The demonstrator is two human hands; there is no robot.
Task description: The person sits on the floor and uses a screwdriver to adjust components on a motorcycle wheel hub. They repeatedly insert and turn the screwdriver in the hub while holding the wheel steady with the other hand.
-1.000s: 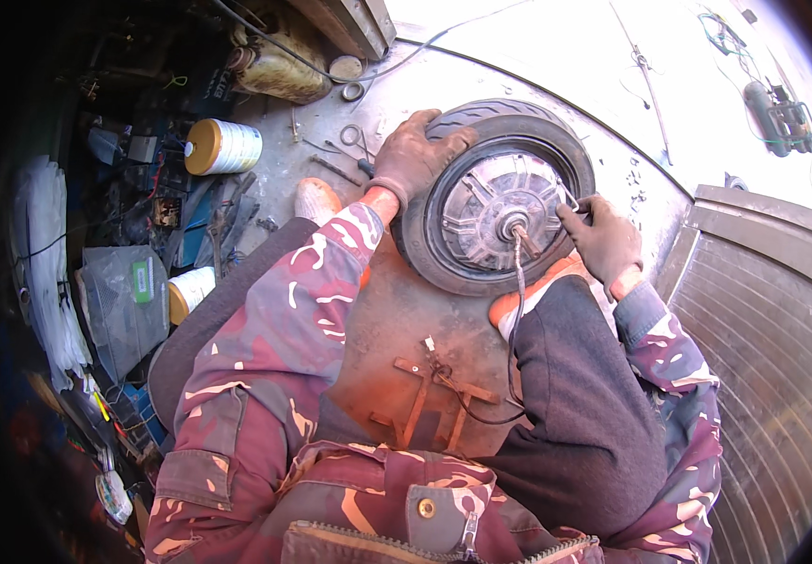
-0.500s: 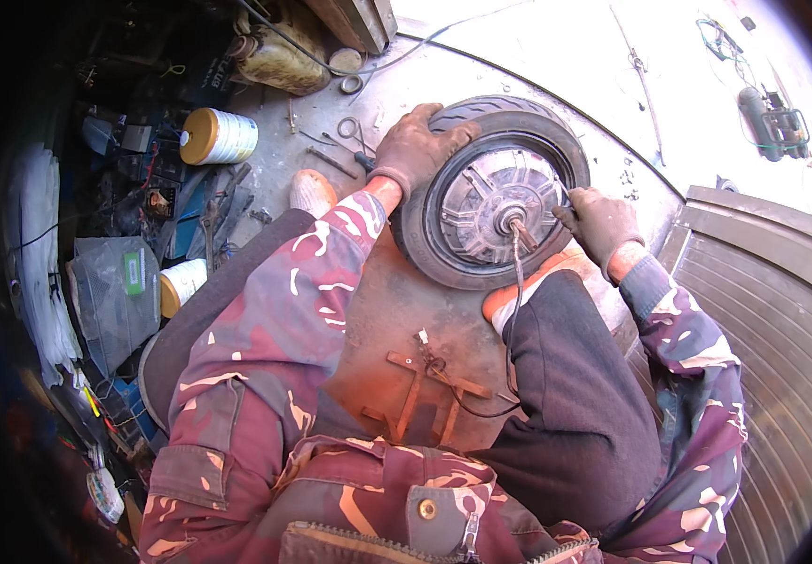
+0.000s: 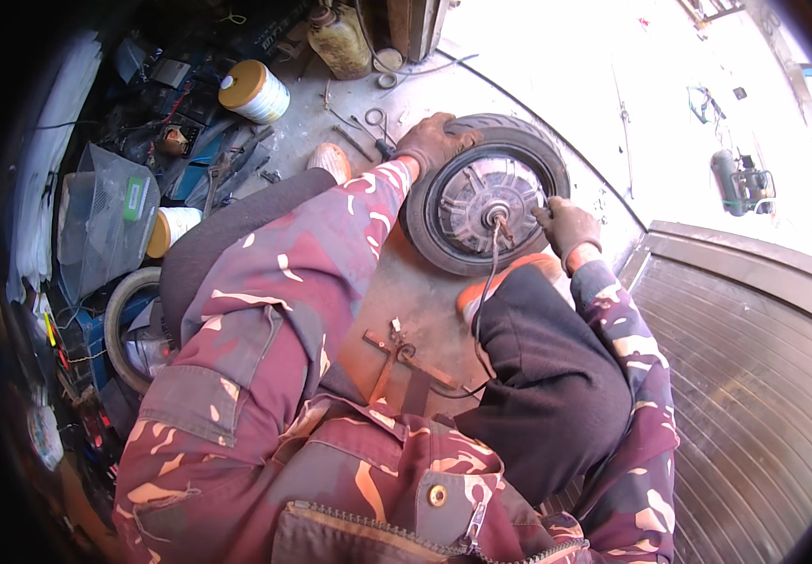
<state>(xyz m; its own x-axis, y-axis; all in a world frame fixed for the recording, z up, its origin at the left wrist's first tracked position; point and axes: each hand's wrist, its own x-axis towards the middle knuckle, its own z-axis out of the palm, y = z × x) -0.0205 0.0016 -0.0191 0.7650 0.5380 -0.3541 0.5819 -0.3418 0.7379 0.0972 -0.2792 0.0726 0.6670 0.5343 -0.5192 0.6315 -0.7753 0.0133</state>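
A wheel with a black tyre (image 3: 429, 240) and a grey metal hub motor (image 3: 486, 188) leans up in front of me, between my feet. A cable (image 3: 492, 282) runs from its axle down toward my lap. My left hand (image 3: 437, 146), in a brown work glove, grips the tyre's upper left, fingers over the tread. On the right side, my gloved right hand (image 3: 572, 230) is closed by the tyre's inner edge. A thin thing seems to be in its fingers, mostly hidden. The cable's loose end lies by a rusty metal frame (image 3: 382, 376) on the floor.
Long tools (image 3: 354, 141) and a ring-ended rod lie beyond my left foot. To the left are yellow-lidded tubs (image 3: 255, 92), a mesh bin (image 3: 105, 207) and another tyre (image 3: 116, 329). A dirty jug (image 3: 340, 42) stands behind. A ribbed metal panel (image 3: 754, 376) lies at right.
My view has shifted, so the wheel and both hands sit further left in it. The tyre at the far left has come into sight. Both hands keep their places on the wheel.
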